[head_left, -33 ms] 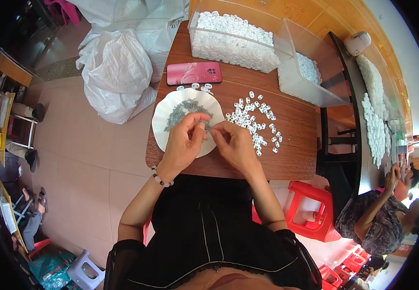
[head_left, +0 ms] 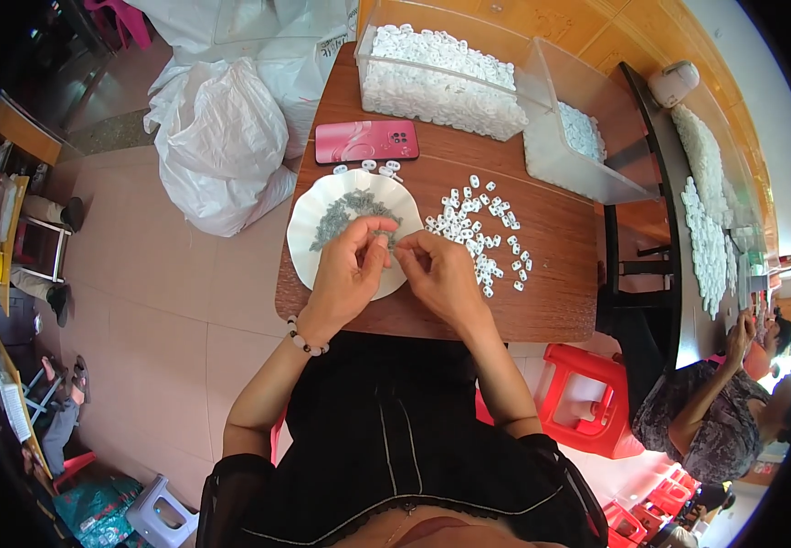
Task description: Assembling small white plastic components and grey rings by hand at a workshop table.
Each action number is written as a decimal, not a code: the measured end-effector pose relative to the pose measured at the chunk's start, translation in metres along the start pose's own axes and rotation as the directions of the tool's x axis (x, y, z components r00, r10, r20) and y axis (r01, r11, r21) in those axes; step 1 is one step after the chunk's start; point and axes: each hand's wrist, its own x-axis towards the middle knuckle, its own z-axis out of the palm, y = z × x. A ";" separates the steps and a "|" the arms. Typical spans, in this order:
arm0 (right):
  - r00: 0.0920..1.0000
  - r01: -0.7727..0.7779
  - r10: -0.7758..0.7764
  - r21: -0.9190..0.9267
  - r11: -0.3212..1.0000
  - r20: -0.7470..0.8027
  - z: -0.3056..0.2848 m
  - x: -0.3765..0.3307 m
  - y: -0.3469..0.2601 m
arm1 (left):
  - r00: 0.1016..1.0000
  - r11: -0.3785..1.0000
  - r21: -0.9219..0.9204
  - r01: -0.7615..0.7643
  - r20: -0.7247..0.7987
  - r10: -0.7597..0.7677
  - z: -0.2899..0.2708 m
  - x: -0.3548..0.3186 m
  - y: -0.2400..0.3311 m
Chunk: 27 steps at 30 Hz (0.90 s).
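My left hand is over a white scalloped plate, its thumb and fingers pinched together. My right hand faces it at the plate's right edge, thumb pressed to the fingers. The fingertips of both hands almost meet. Whatever they hold is too small or hidden to make out. Small translucent grey pieces lie heaped in the plate, partly covered by my left hand. Just right of the plate, many small white pieces with dark dots or holes are scattered over the brown table.
A pink phone and a few white pieces lie beyond the plate. Clear bins of white pieces stand at the back. White sacks are left, a red stool right. Another person sits at the far right.
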 end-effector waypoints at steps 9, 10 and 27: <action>0.999 -0.034 0.028 0.293 0.956 0.025 -0.004 -0.010 -0.001 | 1.000 1.000 0.020 -0.018 0.004 0.018 0.000 -0.002 0.001; 0.998 -0.058 0.048 0.385 0.921 0.037 -0.003 -0.012 0.001 | 1.000 1.000 -0.001 -0.026 0.006 0.026 0.002 -0.002 -0.001; 0.997 -0.054 0.073 0.435 0.899 -0.027 -0.018 -0.038 -0.001 | 0.992 0.988 -0.155 0.004 0.125 0.016 0.024 -0.015 -0.003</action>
